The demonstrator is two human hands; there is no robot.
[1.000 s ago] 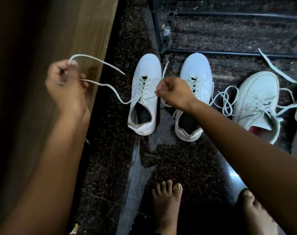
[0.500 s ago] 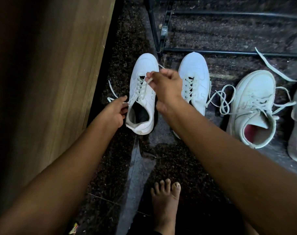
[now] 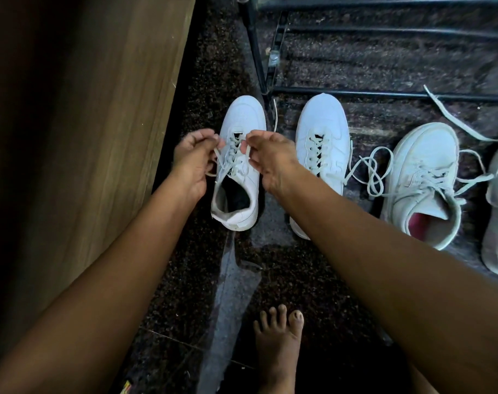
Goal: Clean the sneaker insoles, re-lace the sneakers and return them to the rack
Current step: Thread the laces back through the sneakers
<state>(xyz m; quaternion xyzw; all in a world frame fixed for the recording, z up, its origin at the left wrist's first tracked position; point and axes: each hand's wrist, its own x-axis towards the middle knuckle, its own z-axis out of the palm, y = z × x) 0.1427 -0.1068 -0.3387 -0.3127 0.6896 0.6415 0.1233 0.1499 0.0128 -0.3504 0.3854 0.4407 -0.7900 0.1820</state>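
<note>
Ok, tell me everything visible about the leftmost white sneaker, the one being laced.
The leftmost sneaker is white, smooth like leather, with a dark inside. It stands upright on the dark speckled floor, toe toward the black rack, beside the wooden panel. Pale laces cross its eyelets. The left hand and right hand each pinch a lace end over it.

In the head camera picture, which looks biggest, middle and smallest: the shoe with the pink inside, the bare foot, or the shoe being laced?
1. Shoe with the pink inside.
2. Shoe being laced.
3. Bare foot, though the picture's edge cuts it off and it sits nearer the camera, so its rank is unsure.
</note>
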